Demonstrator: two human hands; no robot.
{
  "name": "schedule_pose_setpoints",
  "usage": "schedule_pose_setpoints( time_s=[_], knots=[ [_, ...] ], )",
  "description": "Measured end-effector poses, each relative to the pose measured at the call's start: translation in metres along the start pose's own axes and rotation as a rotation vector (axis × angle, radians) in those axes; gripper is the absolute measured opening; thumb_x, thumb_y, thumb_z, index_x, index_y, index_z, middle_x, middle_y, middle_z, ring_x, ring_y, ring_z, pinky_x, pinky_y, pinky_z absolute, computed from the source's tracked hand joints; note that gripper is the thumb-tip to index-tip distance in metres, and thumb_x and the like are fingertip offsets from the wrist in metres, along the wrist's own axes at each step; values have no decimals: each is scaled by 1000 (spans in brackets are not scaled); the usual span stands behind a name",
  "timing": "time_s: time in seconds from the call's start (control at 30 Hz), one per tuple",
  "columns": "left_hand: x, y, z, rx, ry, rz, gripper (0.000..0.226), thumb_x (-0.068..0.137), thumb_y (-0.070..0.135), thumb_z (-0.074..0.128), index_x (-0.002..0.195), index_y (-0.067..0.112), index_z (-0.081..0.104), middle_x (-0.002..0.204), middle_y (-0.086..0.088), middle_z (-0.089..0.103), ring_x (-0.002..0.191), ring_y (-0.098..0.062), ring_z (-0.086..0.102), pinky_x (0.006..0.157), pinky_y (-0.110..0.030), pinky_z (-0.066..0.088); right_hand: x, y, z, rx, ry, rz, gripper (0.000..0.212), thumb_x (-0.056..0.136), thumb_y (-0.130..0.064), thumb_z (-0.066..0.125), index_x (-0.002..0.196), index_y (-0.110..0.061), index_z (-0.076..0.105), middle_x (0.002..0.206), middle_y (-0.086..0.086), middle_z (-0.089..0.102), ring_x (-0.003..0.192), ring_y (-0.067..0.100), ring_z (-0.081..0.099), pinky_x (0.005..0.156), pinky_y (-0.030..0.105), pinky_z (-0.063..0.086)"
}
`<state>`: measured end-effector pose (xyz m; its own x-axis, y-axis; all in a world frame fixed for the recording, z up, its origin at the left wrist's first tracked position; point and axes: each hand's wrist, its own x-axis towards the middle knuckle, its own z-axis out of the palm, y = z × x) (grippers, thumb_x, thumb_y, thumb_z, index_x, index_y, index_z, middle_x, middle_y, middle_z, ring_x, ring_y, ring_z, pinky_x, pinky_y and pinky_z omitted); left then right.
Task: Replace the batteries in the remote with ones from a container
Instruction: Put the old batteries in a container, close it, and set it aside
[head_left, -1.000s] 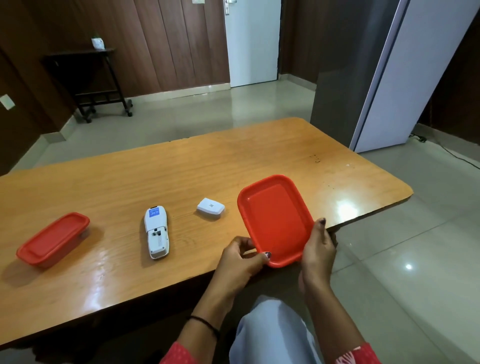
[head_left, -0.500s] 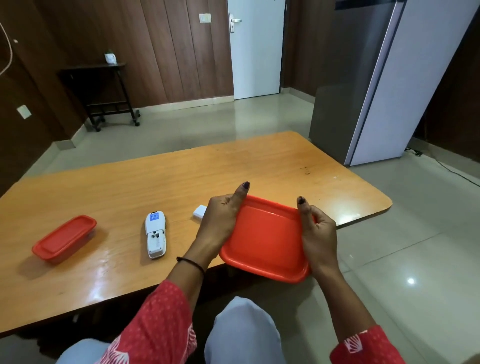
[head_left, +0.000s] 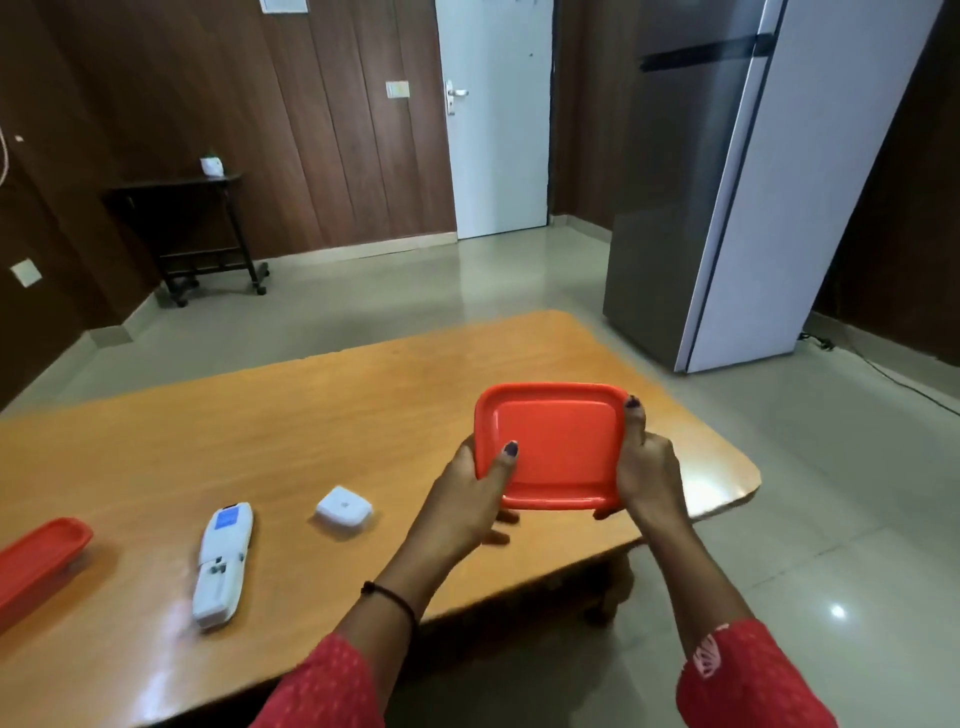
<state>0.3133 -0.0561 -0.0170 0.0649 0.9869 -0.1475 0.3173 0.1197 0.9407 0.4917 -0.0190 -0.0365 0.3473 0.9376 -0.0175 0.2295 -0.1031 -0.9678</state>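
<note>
Head view, nearest first: two forearms in red patterned sleeves reach out over the near edge of the wooden table (head_left: 311, 415). The left hand (head_left: 467, 499) and the right hand (head_left: 644, 467) hold a red plastic lid (head_left: 558, 447) between them, raised off the table and tipped so its recessed face is towards the camera. Each thumb lies over a side rim with the fingers curled underneath, so both hands are closed on it. Whether anything hangs below the lid cannot be told.

What matters for the next move is that everything else the task needs lies to the left of this grip. The white remote (head_left: 223, 561) rests flat on the table, well apart from the lid. Its long axis runs near to far and leans slightly right at the far end, where there is a blue label. Its near half looks like an uncovered battery bay. Between remote and hands, a little farther back, sits a small white battery cover (head_left: 344, 506), as I judge it. At the left frame edge lies a red lidded container (head_left: 36, 556), cut off by the frame and farthest from the hands. The left hand is the nearer one to all three, so the lid probably has to be set down first.

Beyond the table are a grey refrigerator (head_left: 727, 182) and a white door (head_left: 493, 130).
</note>
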Motion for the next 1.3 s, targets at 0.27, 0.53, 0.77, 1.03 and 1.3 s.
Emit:
schedule_pose_setpoints(
  time_s=[0.27,0.53,0.77,1.03,1.3],
  knots=[
    [229,0,0,-404,71,-183,41,98,38,40,127,10,41,100,-10,60,84,-34,66,69,-43,60,192,2,54,509,-262,126,24,97,-24,47,105,-2,51,88,10,56,77,25,63,66,42,57],
    [413,-14,-4,-290,21,-247,30,97,26,47,101,-4,49,71,-16,51,54,-27,58,53,-41,58,377,37,125,292,-86,184,20,95,-12,48,80,-11,60,80,10,56,69,25,59,72,46,57],
    [501,-22,2,-330,58,-207,29,95,29,50,92,0,52,70,-17,56,57,-28,64,52,-42,60,465,58,150,75,-59,135,25,98,-25,46,110,-11,64,93,10,60,76,26,60,67,39,58],
    [521,-19,-1,-314,-36,-242,40,95,42,45,102,3,51,81,-15,55,67,-28,66,60,-42,61,486,56,158,36,13,165,32,100,-31,33,98,-11,59,96,12,61,77,26,62,73,41,58],
    [428,-7,-43,-209,19,-109,31,98,31,44,117,8,50,93,-17,60,77,-29,70,66,-43,61,387,22,164,145,336,13,27,99,-33,36,92,-16,55,96,19,62,72,17,57,76,49,55]
  ],
)
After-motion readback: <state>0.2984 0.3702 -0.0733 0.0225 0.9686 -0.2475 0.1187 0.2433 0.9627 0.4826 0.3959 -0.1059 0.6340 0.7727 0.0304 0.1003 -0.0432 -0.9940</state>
